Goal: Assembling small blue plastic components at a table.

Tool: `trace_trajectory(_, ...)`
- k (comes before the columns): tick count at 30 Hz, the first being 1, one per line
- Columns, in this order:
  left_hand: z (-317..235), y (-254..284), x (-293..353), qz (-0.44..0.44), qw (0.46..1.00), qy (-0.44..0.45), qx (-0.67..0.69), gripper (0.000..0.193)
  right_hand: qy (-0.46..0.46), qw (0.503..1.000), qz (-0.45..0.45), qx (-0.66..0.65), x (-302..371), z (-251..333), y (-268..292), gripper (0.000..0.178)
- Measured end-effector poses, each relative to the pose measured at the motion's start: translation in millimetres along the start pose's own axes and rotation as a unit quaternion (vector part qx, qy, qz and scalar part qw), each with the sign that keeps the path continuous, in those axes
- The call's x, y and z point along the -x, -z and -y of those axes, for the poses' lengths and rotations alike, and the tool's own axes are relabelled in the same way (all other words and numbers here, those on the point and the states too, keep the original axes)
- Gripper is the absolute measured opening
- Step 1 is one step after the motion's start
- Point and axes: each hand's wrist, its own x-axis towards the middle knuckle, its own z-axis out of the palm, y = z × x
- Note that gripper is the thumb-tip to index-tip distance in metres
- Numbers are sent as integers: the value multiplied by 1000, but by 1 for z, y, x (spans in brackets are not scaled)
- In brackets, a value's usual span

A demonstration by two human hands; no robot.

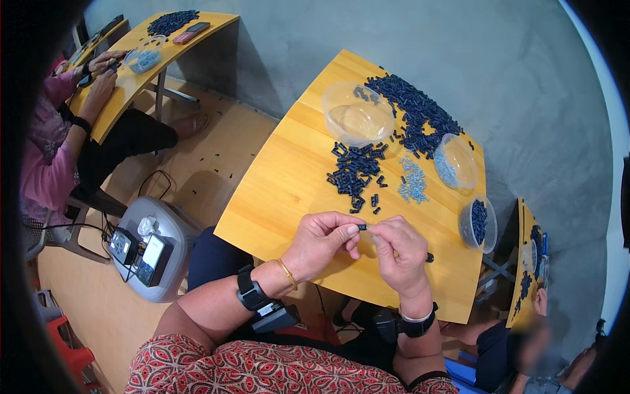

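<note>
Both my hands meet over the near side of the yellow wooden table. My left hand pinches a small black plastic piece between thumb and forefinger. Against that piece's right end, my right hand is closed in a pinch; what its fingertips hold is too small to make out. Another black piece shows at the right hand's outer edge, and I cannot tell whether it is held. Beyond my hands lie a loose pile of black pieces and a scatter of small silvery screws.
A clear round tub stands at the table's far left, beside a large heap of black pieces. To the right are a tub of screws and a tub of black pieces. Left, a grey stool carries devices. People work at neighbouring tables.
</note>
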Motion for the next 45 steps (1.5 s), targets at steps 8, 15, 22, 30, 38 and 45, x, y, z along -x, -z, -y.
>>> trace_trajectory(8, -2, -2, 7, 2, 996, -24, -86, 13, -16, 1000, 17, 20, 5, 3, -1, 11)
trace_trajectory(15, 0, -8, 8, -31, 968, -19, -248, 11, -77, 994, 71, -21, 16, -7, 6, 7)
trace_trajectory(22, -6, 6, -2, -109, 992, -11, 59, 8, -155, 986, 11, 60, 10, -27, 5, 7)
trace_trajectory(30, -10, 9, -3, -117, 986, -7, 116, 9, -85, 976, 136, 145, -19, -28, -27, 13)
trace_trajectory(38, -10, 9, -2, -94, 988, 17, 118, 11, -75, 953, 184, 228, -15, -28, -27, 10)
trace_trajectory(45, -5, 9, -3, -32, 997, 31, 70, 12, -244, 963, 41, -104, 14, -29, -5, 7)
